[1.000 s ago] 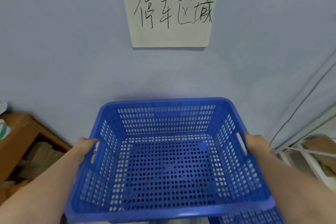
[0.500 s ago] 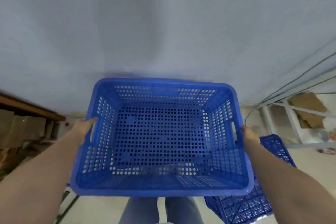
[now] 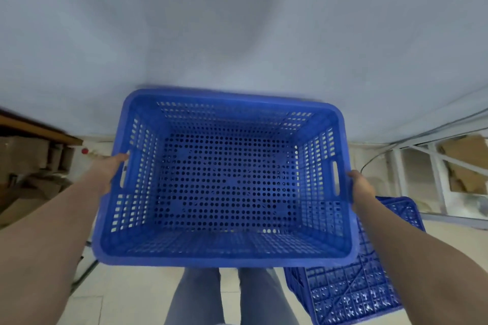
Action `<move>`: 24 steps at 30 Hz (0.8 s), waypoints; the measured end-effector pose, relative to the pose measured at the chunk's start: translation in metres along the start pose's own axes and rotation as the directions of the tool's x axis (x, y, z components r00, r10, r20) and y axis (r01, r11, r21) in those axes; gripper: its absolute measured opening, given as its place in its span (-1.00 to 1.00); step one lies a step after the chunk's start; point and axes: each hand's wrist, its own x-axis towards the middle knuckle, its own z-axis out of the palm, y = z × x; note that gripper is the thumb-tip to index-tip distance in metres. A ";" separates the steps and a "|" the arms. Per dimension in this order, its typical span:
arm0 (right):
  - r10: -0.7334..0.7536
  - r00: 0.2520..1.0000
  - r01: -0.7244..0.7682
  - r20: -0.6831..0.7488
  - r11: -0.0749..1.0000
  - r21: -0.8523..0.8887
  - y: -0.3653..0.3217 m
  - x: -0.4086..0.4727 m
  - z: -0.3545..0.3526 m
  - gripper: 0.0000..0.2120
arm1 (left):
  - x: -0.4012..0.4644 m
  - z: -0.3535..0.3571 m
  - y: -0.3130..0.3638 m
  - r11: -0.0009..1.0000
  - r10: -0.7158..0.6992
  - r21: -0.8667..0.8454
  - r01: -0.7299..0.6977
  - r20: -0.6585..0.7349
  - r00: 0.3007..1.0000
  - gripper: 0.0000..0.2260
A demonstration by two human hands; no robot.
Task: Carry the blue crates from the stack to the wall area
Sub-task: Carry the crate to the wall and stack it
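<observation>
The blue crate (image 3: 224,179) is up in the air in front of us, close to the pale wall (image 3: 237,21). Our left hand (image 3: 107,170) is curled around its left side by the handle hole. Our right hand (image 3: 360,187) is curled around its right side the same way. We see two crates in all. The other crate (image 3: 356,285) sits upside down on the floor (image 3: 118,293), low on our right. Our two legs (image 3: 229,298) show below.
</observation>
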 end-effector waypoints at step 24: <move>-0.296 0.952 0.270 0.074 0.702 -0.659 0.008 0.030 0.041 -0.69 | 0.023 0.020 -0.018 0.975 0.144 0.191 -0.111 -0.168 0.975 -0.57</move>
